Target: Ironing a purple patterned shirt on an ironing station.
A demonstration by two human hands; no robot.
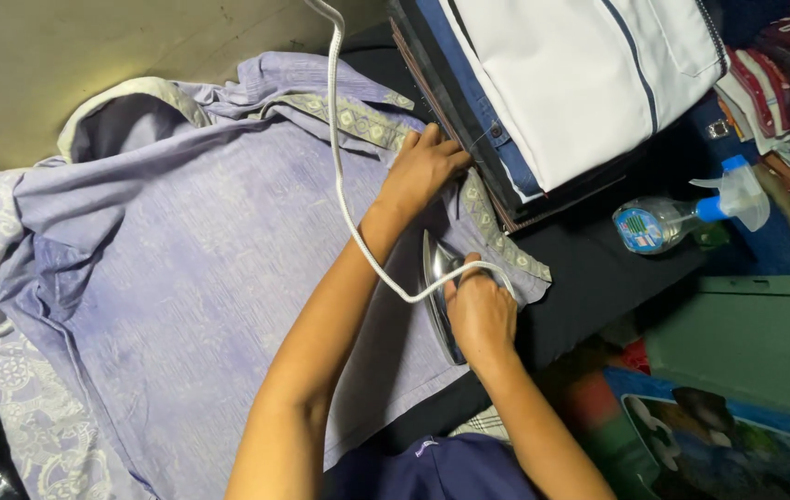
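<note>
**2 hands at a lilac garment, 1 on the iron**

The right hand (480,317) is closed around the handle of an iron (439,294), knuckles up, forearm running back toward the lower edge of the view. The iron's polished metal body stands tilted on the cloth, near the embroidered hem. A white cord (339,157) curves from the iron, over the left wrist, and up out of the top edge.

The left hand (422,168) lies palm down with fingers spread only a little, pressing the garment (200,250) flat just beside a stack of folded clothes (561,83); it grips nothing.

The garment is thin lilac fabric, slightly creased, with a patterned woven band (497,231) along its edge, spread over a black padded surface (598,268). A clear plastic spray bottle (672,220) with a blue collar lies on its side to the right.
</note>
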